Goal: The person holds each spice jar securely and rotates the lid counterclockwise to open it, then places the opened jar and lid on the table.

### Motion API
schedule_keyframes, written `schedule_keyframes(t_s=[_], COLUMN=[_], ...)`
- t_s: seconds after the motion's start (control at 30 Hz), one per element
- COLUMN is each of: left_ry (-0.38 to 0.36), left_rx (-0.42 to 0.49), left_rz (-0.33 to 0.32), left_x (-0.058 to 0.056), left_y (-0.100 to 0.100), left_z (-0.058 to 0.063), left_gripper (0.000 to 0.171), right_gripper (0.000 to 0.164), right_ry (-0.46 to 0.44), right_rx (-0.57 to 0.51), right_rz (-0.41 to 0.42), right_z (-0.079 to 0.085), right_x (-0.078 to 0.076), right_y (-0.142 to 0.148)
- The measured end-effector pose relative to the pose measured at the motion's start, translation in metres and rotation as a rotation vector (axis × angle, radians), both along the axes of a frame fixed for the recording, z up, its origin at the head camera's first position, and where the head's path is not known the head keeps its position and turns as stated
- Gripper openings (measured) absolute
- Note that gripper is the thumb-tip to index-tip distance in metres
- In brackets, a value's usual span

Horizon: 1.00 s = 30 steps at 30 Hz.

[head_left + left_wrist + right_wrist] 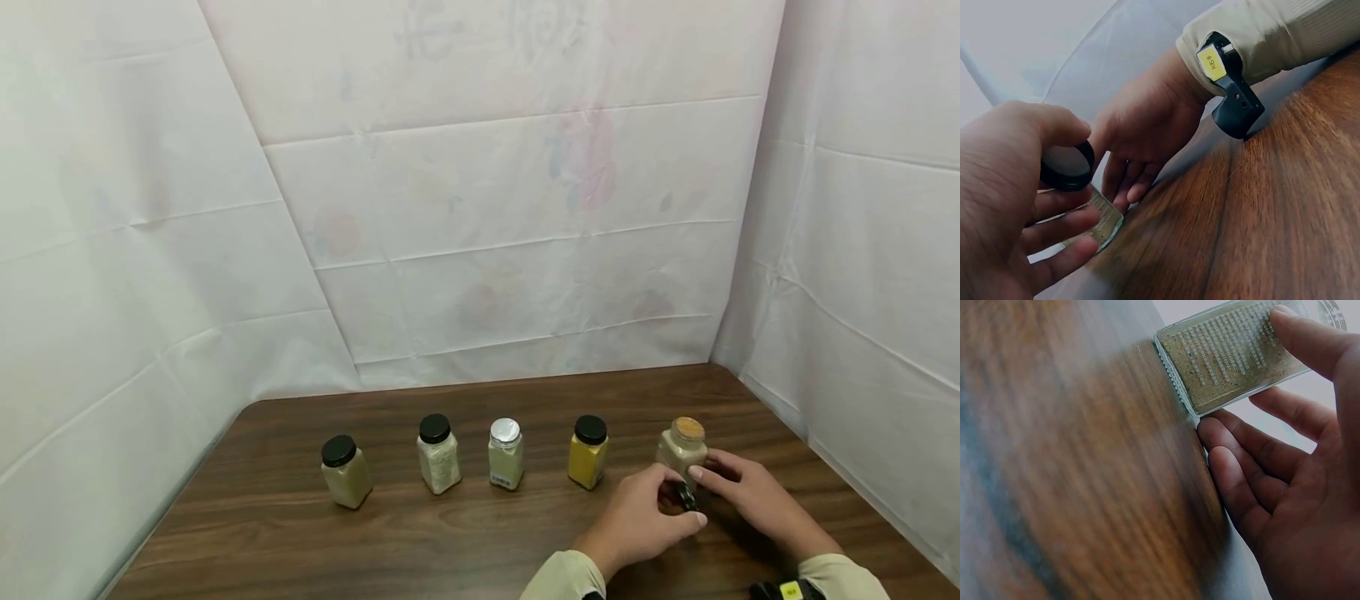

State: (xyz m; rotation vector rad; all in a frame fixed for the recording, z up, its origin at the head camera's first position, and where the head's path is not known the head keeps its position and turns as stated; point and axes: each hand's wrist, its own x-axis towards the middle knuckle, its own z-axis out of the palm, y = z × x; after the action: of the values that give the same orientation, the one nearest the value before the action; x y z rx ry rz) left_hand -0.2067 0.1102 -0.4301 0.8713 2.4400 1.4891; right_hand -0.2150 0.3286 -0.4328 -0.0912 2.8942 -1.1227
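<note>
My left hand (633,515) pinches a black screw lid (686,495) between thumb and forefinger; in the left wrist view the lid (1066,180) is tilted, its pale inside showing. Just behind it, at the right of the table, stands an uncapped square glass spice jar (678,454) with a tan-orange mouth. My right hand (757,497) holds this jar from the right. In the right wrist view the thumb lies across the printed side of the jar (1222,362), which is filled with greenish-brown powder, and fingers reach its other side near the base.
Left of the hands stand a yellow-filled jar (588,454) with a black lid, a silver-topped jar (506,456) and two more black-lidded jars, one pale (439,454) and one olive (347,473). White cloth (487,208) walls surround the brown wooden table (390,550).
</note>
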Motion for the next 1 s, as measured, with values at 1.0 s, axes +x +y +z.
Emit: schedule_keyframes(t_s=[1.0], left_ry=[0.352], left_rx=[-0.496], left_rz=[-0.091], left_x=[0.005], left_y=[0.019], left_z=[-0.004], left_gripper=[0.047], right_gripper=[0.067], right_ry=[-0.006], right_rx=[0.008], right_rz=[-0.008], right_z=[-0.001], right_x=[-0.001], right_y=[0.003])
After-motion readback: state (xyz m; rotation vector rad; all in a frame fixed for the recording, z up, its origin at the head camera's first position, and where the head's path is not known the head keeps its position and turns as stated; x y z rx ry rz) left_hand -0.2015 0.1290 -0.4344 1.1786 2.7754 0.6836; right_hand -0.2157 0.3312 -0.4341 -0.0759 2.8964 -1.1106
